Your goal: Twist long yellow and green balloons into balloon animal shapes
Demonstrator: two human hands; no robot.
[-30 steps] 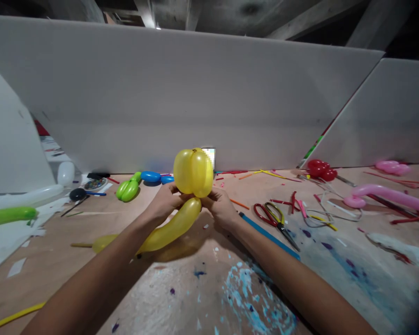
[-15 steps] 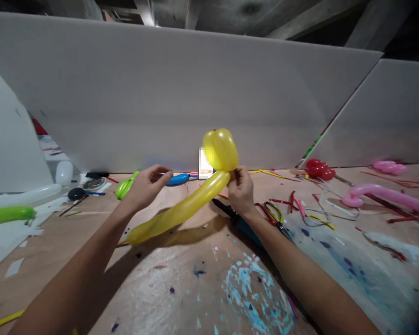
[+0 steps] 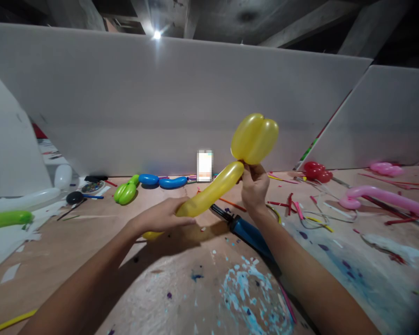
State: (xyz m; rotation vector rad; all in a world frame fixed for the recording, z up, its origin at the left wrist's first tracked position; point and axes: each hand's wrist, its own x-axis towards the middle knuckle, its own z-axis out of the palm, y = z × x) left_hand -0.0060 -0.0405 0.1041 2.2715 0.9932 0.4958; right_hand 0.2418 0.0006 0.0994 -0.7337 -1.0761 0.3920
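A long yellow modelling balloon [image 3: 218, 188] is between my two hands, its upper end twisted into fat bubbles [image 3: 254, 139] that stand above the twist. My right hand [image 3: 255, 186] pinches it at that twist, just under the bubbles. Around the lower length my left hand [image 3: 165, 215] is wrapped from above, thumb toward me. The balloon's tail end [image 3: 152, 236] shows below my left wrist. Beneath my right forearm lies a blue hand pump [image 3: 249, 235] with a black nozzle end.
Along the white panel [image 3: 178, 102] lie a green twisted balloon [image 3: 126, 190], blue balloon bubbles [image 3: 172, 182] and a lit phone [image 3: 205, 166]. Red bubbles [image 3: 317, 171], a pink balloon [image 3: 380, 194] and loose balloon strips are at right. White balloons and a black balloon [image 3: 75, 198] are at left.
My left hand has come down from the air and closed around the yellow balloon's lower part. My right hand has moved right with the bubbles, which now tilt to the right.
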